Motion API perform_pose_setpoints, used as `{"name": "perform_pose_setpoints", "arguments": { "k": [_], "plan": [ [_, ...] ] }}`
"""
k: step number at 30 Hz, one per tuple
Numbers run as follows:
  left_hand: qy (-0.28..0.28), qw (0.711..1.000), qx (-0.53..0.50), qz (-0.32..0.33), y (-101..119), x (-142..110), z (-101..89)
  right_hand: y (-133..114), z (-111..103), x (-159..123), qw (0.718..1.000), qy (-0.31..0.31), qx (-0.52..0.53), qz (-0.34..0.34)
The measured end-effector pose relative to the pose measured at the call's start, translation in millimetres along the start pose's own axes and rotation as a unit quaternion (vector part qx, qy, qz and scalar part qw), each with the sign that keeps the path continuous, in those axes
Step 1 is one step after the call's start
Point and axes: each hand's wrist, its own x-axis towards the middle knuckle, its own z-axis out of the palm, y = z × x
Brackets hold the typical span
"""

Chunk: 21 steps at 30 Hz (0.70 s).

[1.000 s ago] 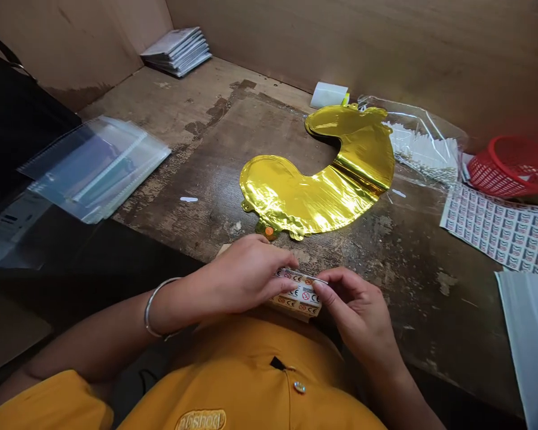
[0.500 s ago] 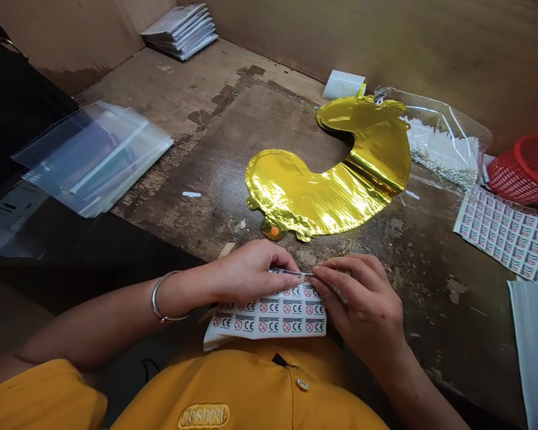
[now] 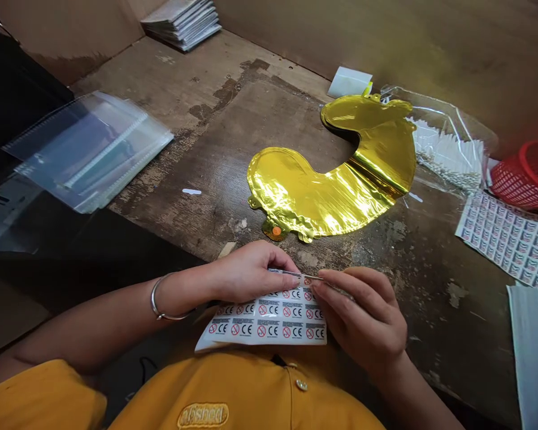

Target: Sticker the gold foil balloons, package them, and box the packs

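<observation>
I hold a small sheet of CE warning stickers (image 3: 269, 321) at the table's near edge, against my yellow shirt. My left hand (image 3: 246, 272) pinches its top edge from the left, a bracelet on that wrist. My right hand (image 3: 363, 313) pinches the top edge at the right corner, fingers closed, where a sticker or strip lifts from the sheet. A flat gold foil balloon (image 3: 336, 179), curved in shape with an orange valve spot, lies on the worn wooden table (image 3: 197, 143) just beyond my hands.
A stack of clear plastic bags (image 3: 89, 149) lies at the left. Another sticker sheet (image 3: 511, 236) and a red basket (image 3: 526, 176) are at the right, a bag of white straws (image 3: 448, 152) behind the balloon. Packets (image 3: 182, 21) are stacked at the far left; cardboard walls enclose the table.
The folded sticker sheet has opened out flat below my hands, showing more rows. My right hand's fingers have slid along its top edge. The view has tilted a little.
</observation>
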Motion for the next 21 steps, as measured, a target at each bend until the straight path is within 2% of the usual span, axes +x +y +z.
{"name": "perform_pose_setpoints", "arguments": {
  "k": [4, 12, 17, 21],
  "plan": [
    [-0.003, 1.000, -0.021, -0.002, -1, 1, 0.8, -3, 0, 4, 0.999, -0.019, -0.012, 0.033],
    [-0.003, 0.996, -0.082, -0.022, -7, 3, 3.0, 1, -5, -9, 0.997, -0.063, -0.036, -0.027],
    [0.007, 0.997, -0.072, -0.024, -8, 2, 2.3, -2, -8, 1, 0.996, -0.030, 0.059, 0.057],
    [0.002, 0.997, -0.073, -0.026, -8, 2, 2.3, -1, -6, 7, 0.996, -0.011, 0.030, 0.078]
  ]
}}
